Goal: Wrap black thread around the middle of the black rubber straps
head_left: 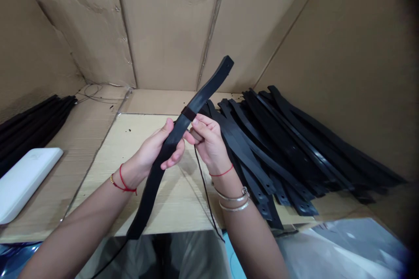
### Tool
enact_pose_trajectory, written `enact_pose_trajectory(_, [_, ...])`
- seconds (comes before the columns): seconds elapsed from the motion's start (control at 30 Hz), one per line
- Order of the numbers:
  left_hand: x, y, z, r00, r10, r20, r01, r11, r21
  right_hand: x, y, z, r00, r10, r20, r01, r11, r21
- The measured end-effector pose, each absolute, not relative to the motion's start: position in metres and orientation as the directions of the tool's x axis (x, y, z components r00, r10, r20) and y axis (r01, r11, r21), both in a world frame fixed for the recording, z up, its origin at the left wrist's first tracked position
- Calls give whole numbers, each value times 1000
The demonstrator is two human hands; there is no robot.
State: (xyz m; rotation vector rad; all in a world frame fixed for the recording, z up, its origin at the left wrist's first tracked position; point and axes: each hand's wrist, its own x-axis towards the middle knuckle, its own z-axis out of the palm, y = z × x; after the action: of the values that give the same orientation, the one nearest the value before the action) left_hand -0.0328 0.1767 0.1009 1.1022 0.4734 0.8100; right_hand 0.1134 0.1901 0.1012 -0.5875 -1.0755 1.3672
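Note:
A long, curved black strip [173, 137] slants across the middle of the head view, its far end pointing up and to the right. My left hand [160, 144] is closed around its middle, thumb on the near side and fingertips showing at the right edge. A dark brown band [189, 113] wraps the strip just above that hand. Beside the band, my right hand [207, 135] is closed in a pinch, with a thin black cord [203, 178] hanging down from its fingers. Exactly what the fingertips press is partly hidden. Another length of cord runs from beneath the strip's lower end.
Several similar black strips [268, 148] lie heaped at the right. Dark strips [36, 126] and a white box-shaped device [29, 178] sit at the left. Cardboard walls [170, 30] enclose the pale work board [101, 174]. Clear plastic [343, 248] is at the lower right.

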Motion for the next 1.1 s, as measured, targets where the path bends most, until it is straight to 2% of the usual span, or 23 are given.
enact_pose_trajectory(0.17, [-32, 181, 101, 569, 823, -1, -346, 241, 907, 109, 190, 101, 3, 974, 227, -427, 207, -880])
enact_pose_trajectory(0.3, [-31, 182, 98, 464, 886, -1, -325, 171, 930, 106, 193, 96, 10, 968, 250, -404, 232, -885])
enact_pose_trajectory(0.4, [-29, 180, 98, 287, 958, -8, -298, 97, 950, 103, 196, 92, 21, 965, 262, -392, 249, -886])
enact_pose_trajectory(0.5, [-26, 178, 98, 198, 980, -20, -286, 77, 955, 100, 196, 91, -35, 963, 265, -417, 227, -880])
enact_pose_trajectory(0.67, [-24, 180, 98, 371, 925, -76, -329, 207, 921, 97, 194, 92, -66, 957, 283, -422, 230, -877])
enact_pose_trajectory(0.83, [-30, 182, 100, 656, 753, -52, -368, 378, 850, 98, 194, 92, -31, 958, 284, -376, 252, -892])
enact_pose_trajectory(1.0, [-37, 188, 99, 782, 623, 5, -367, 454, 812, 102, 192, 96, -141, 963, 227, -369, 162, -915])
enact_pose_trajectory(1.1, [-37, 189, 98, 833, 552, 39, -354, 475, 806, 104, 189, 99, -154, 956, 250, -358, 182, -916])
